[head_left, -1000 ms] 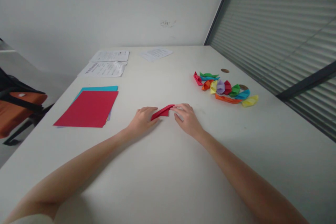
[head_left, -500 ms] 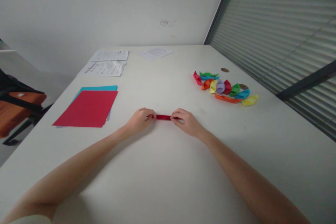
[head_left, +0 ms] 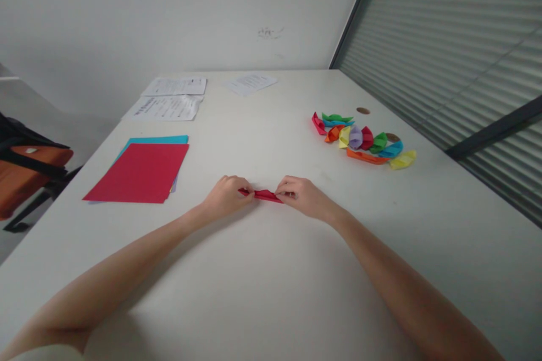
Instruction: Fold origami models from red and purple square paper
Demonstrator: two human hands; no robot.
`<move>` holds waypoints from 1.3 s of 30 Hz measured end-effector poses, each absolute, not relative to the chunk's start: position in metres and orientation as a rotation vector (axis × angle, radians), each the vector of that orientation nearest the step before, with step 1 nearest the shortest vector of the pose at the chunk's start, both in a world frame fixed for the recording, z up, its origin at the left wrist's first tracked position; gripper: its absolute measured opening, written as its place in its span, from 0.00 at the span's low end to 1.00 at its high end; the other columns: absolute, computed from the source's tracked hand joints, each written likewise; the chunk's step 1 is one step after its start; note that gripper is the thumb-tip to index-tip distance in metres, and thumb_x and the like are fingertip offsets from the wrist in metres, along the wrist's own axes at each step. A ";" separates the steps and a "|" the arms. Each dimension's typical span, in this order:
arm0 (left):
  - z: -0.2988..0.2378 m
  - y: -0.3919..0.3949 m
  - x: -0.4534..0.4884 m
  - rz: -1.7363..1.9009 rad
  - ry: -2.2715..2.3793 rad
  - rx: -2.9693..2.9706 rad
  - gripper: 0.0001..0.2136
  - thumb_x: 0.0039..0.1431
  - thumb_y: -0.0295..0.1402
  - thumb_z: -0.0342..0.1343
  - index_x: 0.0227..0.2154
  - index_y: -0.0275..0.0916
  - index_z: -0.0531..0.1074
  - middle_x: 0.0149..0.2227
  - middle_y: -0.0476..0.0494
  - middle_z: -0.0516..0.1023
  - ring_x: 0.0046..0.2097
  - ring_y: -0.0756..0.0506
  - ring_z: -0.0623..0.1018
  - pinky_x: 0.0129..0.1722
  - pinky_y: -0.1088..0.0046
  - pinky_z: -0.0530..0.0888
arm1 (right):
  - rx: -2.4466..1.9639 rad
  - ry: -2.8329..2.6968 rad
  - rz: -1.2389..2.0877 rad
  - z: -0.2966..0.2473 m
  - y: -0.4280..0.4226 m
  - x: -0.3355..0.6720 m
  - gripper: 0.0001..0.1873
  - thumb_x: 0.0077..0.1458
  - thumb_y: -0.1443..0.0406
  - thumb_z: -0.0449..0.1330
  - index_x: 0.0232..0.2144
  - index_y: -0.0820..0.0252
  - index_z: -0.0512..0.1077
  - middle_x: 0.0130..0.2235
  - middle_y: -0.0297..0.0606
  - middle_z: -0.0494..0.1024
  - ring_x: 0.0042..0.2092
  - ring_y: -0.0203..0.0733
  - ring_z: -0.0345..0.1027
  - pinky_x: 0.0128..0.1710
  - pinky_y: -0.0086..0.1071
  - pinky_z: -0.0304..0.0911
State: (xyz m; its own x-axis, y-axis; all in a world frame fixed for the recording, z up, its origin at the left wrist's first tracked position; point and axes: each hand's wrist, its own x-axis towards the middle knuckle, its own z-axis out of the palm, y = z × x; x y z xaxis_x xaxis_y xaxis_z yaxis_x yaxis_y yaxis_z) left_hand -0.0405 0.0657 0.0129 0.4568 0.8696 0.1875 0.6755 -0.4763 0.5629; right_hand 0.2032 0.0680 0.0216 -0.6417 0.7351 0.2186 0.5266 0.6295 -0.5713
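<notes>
A narrow folded strip of red paper [head_left: 263,195] lies just above the white table [head_left: 271,271] at its middle. My left hand [head_left: 226,198] pinches the strip's left end with fingers closed. My right hand [head_left: 301,197] pinches its right end, fingers curled. Only the short stretch between the two hands shows; both ends are hidden under my fingers.
A stack of flat coloured sheets with a red one [head_left: 138,173] on top lies to the left. A cluster of several folded coloured paper pieces [head_left: 364,142] sits to the right. Printed papers [head_left: 167,107] lie at the far side. An orange chair [head_left: 25,175] stands left of the table.
The red paper went from a tilted wider piece to a thin strip held between both hands. My hands drew slightly toward me and closed on its ends.
</notes>
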 end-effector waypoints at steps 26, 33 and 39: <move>0.022 0.055 -0.035 0.441 1.160 2.605 0.08 0.58 0.28 0.53 0.27 0.40 0.76 0.31 0.45 0.79 0.35 0.46 0.76 0.38 0.69 0.69 | -0.959 -2.562 0.540 0.019 0.066 0.204 0.11 0.62 0.68 0.55 0.37 0.60 0.78 0.39 0.40 0.78 0.39 0.38 0.72 0.42 0.32 0.65; 0.023 0.056 -0.036 0.424 1.184 2.515 0.09 0.58 0.28 0.53 0.26 0.39 0.76 0.29 0.46 0.78 0.31 0.48 0.75 0.34 0.72 0.68 | -0.842 -2.675 0.120 0.015 0.066 0.204 0.11 0.63 0.66 0.55 0.36 0.60 0.77 0.37 0.39 0.79 0.38 0.39 0.71 0.39 0.34 0.61; 0.028 0.055 -0.036 0.376 1.088 2.563 0.10 0.61 0.30 0.51 0.30 0.39 0.77 0.31 0.45 0.78 0.34 0.47 0.76 0.36 0.72 0.68 | -0.828 -2.664 0.093 0.011 0.067 0.204 0.10 0.63 0.66 0.55 0.35 0.60 0.77 0.36 0.38 0.79 0.37 0.38 0.71 0.38 0.33 0.59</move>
State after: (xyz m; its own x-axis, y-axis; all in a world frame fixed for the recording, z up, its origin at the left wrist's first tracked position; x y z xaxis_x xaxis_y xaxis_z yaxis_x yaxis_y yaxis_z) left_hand -0.0360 0.0547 0.0277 0.6735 0.7308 0.1112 0.6435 -0.6536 0.3985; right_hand 0.2040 0.0673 0.0107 -0.7689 0.5601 0.3083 0.5374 0.8274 -0.1631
